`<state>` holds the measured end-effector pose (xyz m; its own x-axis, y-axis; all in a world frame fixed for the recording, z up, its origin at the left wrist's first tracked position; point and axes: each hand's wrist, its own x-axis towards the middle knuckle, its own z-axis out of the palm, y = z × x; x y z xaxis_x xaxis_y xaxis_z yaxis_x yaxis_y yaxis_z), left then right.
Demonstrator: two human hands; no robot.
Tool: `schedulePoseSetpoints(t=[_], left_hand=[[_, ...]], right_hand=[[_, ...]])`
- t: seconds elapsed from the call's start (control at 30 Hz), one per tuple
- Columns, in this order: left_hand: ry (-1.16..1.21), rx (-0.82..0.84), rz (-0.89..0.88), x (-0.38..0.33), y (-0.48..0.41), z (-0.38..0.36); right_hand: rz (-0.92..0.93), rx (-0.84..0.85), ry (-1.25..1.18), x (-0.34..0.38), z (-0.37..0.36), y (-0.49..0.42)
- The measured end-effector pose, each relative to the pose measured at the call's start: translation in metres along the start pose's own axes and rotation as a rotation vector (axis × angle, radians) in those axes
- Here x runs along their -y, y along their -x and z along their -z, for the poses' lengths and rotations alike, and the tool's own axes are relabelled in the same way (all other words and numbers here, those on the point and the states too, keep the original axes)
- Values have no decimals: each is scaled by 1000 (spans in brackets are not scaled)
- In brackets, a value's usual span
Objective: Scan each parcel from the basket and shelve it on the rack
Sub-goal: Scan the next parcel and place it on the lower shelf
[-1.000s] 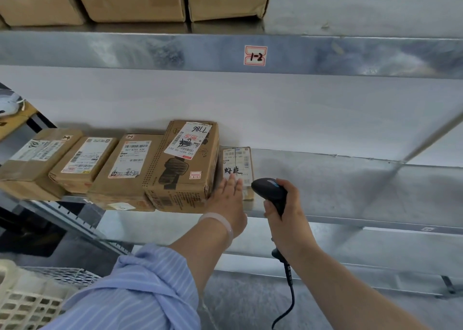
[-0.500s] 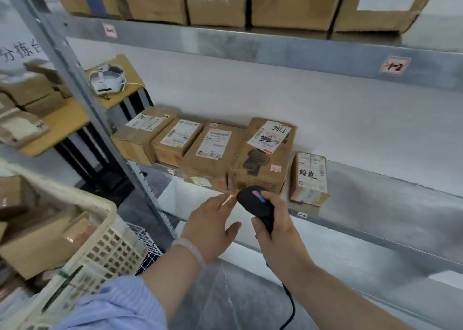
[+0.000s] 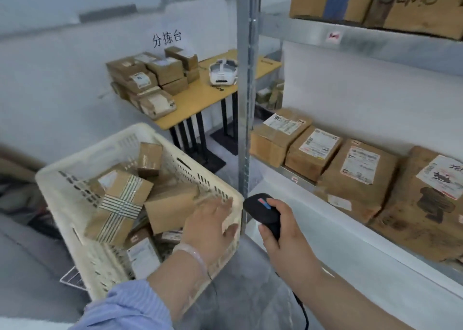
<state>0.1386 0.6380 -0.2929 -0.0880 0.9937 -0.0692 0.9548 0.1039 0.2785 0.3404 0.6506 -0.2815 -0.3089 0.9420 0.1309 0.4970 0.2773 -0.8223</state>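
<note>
In the basket (image 3: 90, 153), a plain brown parcel (image 3: 170, 204) lies by the right wall, its long axis left to right, the right end higher. The left hand (image 3: 208, 219) is spread flat over that end, fingers straight; blur hides any contact. The right hand (image 3: 283, 237) grips the scanner (image 3: 260, 208), head pointing left, beside the rack (image 3: 246, 78).

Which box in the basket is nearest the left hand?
The plain brown box at the right of the basket, by the left hand. The box with striped tape lies further left; the small box is at the back.
</note>
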Motion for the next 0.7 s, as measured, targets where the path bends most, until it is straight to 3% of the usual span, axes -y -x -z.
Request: schedulePoseSetpoints(t=[0.3, 0.47, 0.7], left_hand=[[99, 131, 116, 122, -37, -7], [154, 232, 29, 130, -74, -22], [31, 399, -98, 113, -116, -44]], right_hand=[[-66, 46, 37, 32, -96, -58], [-154, -5, 78, 29, -109, -67], [-268, -78, 117, 19, -107, -62]])
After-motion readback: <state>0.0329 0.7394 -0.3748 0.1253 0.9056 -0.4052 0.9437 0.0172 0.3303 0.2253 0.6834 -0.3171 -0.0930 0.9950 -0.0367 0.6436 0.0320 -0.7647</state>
